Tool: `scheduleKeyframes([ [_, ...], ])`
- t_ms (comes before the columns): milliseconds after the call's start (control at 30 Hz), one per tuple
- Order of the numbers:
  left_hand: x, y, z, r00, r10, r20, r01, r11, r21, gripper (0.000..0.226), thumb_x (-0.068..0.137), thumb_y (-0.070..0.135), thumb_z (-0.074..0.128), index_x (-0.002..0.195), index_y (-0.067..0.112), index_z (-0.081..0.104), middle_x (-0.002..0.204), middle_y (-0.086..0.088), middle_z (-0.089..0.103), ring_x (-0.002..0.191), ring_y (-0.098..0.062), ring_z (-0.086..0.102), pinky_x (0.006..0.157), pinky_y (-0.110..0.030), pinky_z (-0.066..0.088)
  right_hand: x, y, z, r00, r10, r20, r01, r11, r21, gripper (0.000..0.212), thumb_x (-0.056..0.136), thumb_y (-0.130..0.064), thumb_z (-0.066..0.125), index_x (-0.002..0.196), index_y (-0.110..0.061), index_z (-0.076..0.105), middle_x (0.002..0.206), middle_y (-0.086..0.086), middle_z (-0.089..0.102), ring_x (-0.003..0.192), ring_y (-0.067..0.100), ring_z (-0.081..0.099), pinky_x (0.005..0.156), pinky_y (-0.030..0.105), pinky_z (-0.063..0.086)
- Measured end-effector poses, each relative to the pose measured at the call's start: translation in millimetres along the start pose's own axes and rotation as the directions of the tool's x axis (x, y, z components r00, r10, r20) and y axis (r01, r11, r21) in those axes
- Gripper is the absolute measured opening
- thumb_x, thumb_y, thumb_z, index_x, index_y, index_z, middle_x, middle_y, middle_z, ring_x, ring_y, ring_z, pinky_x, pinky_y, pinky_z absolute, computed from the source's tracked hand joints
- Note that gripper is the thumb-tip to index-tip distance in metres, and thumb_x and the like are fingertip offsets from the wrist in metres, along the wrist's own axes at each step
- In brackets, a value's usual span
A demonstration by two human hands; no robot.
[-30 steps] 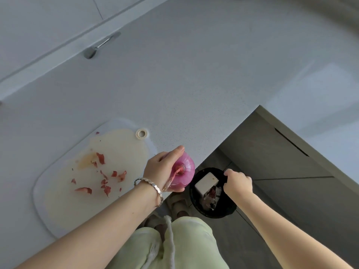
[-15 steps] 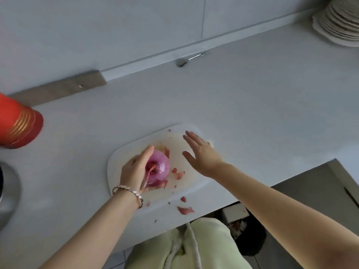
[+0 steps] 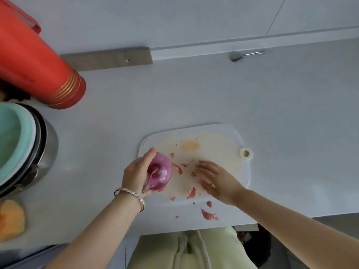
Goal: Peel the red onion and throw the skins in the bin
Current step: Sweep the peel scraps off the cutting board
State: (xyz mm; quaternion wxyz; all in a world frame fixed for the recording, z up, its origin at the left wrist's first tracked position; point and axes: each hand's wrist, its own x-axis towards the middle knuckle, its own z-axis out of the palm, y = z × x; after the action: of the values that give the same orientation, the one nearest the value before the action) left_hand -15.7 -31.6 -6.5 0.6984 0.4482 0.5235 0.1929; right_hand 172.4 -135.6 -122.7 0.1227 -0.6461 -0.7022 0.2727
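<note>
At board point(image 3: 232, 133) left edge, left hand point(image 3: 136, 172) holds red onion point(image 3: 163, 169), fingers curled round it; right hand point(image 3: 218, 180) flat over skins point(image 3: 191, 193), fingers straight, holding nothing. Risk: careless sweep sends skins off bench point(image 3: 194, 98) edge, missing bin point(image 3: 261, 249).

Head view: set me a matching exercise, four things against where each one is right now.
Things:
1. red onion
2. right hand
3. largest skin piece
4. red flask

Places:
a. on the bare counter, off the cutting board, near the front edge
b. gripped in the left hand
c. far left of the counter
d. open, fingers spread over the scraps on the board

Pairs: 1-b, 2-d, 3-a, 4-c
</note>
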Motion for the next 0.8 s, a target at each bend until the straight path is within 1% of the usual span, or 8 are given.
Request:
scheduleKeyframes([
  [100,2,1,-6,0.999,-0.027,-0.046,0.026,1.000,-0.018,0.055,0.095,0.027,0.038,0.048,0.002,0.050,0.047,-0.014,0.036,0.040,-0.015,0.021,0.057,-0.034,0.026,19,-1,-17,0.983,0.125,-0.131,-0.104,0.982,0.155,0.049,0.091,-0.042,0.037,0.120,-0.007,0.057,0.123,0.009,0.057,0.111,0.023,0.057,0.091,0.024,0.044],
  [233,3,1,-16,0.991,-0.072,-0.109,0.070,0.997,-0.021,0.056,0.094,0.032,0.040,0.047,0.005,0.053,0.057,-0.020,0.038,0.045,-0.017,0.025,0.063,-0.041,0.030,67,-1,-18,0.974,0.160,-0.162,-0.143,0.983,0.111,0.043,0.093,-0.026,0.047,0.130,-0.004,0.046,0.136,0.011,0.047,0.125,0.027,0.045,0.104,0.035,0.039],
  [367,3,-1,-25,0.980,-0.104,-0.171,0.099,0.994,-0.038,0.058,0.093,0.033,0.042,0.042,0.009,0.056,0.052,-0.013,0.040,0.049,-0.018,0.030,0.061,-0.035,0.035,89,-12,6,1.000,-0.015,0.028,0.017,0.998,-0.061,0.065,0.095,-0.045,0.023,0.120,0.006,0.053,0.130,0.023,0.053,0.122,0.040,0.048,0.104,0.055,0.031],
  [433,2,-3,-29,0.964,-0.143,-0.223,0.131,0.989,-0.068,0.058,0.093,0.033,0.045,0.040,0.015,0.059,0.045,-0.008,0.045,0.056,-0.019,0.037,0.060,-0.033,0.039,79,-20,14,0.979,-0.142,0.149,0.162,0.978,-0.132,0.074,0.094,-0.050,0.012,0.123,0.005,0.052,0.134,0.022,0.049,0.126,0.037,0.044,0.105,0.053,0.019],
  [500,0,-4,-33,0.959,-0.153,-0.240,0.139,0.988,-0.074,0.061,0.094,0.032,0.044,0.038,0.018,0.061,0.043,-0.005,0.048,0.062,-0.020,0.039,0.060,-0.033,0.042,56,-23,17,0.950,-0.218,0.221,0.248,0.962,-0.117,0.075,0.092,-0.052,0.010,0.132,0.002,0.043,0.143,0.018,0.038,0.135,0.028,0.028,0.109,0.047,0.006],
  [600,-5,-5,-33,0.949,-0.167,-0.267,0.147,0.985,-0.094,0.064,0.095,0.031,0.045,0.033,0.021,0.061,0.038,0.003,0.053,0.053,-0.021,0.045,0.066,-0.039,0.042,20,-20,14,0.947,-0.252,0.200,0.263,0.964,-0.028,0.070,0.092,-0.054,0.014,0.136,-0.005,0.039,0.146,0.008,0.035,0.136,0.017,0.020,0.113,0.038,0.010],
  [700,-10,-7,-34,0.944,-0.181,-0.276,0.159,0.982,-0.100,0.064,0.095,0.032,0.046,0.034,0.021,0.062,0.038,0.004,0.054,0.047,-0.023,0.051,0.066,-0.039,0.043,6,-2,3,0.998,0.013,-0.058,-0.008,0.997,0.082,0.072,0.089,-0.063,0.017,0.140,-0.013,0.032,0.147,-0.004,0.024,0.136,0.011,0.021,0.112,0.032,0.017],
  [800,-15,-11,-35,0.950,-0.174,-0.258,0.153,0.983,-0.099,0.066,0.096,0.030,0.043,0.034,0.020,0.062,0.038,0.003,0.054,0.054,-0.024,0.045,0.068,-0.042,0.038,5,10,-3,0.930,0.311,-0.195,-0.299,0.950,0.091,0.080,0.084,-0.065,0.016,0.144,-0.011,0.019,0.147,-0.008,0.009,0.137,0.007,0.006,0.113,0.023,0.003],
])
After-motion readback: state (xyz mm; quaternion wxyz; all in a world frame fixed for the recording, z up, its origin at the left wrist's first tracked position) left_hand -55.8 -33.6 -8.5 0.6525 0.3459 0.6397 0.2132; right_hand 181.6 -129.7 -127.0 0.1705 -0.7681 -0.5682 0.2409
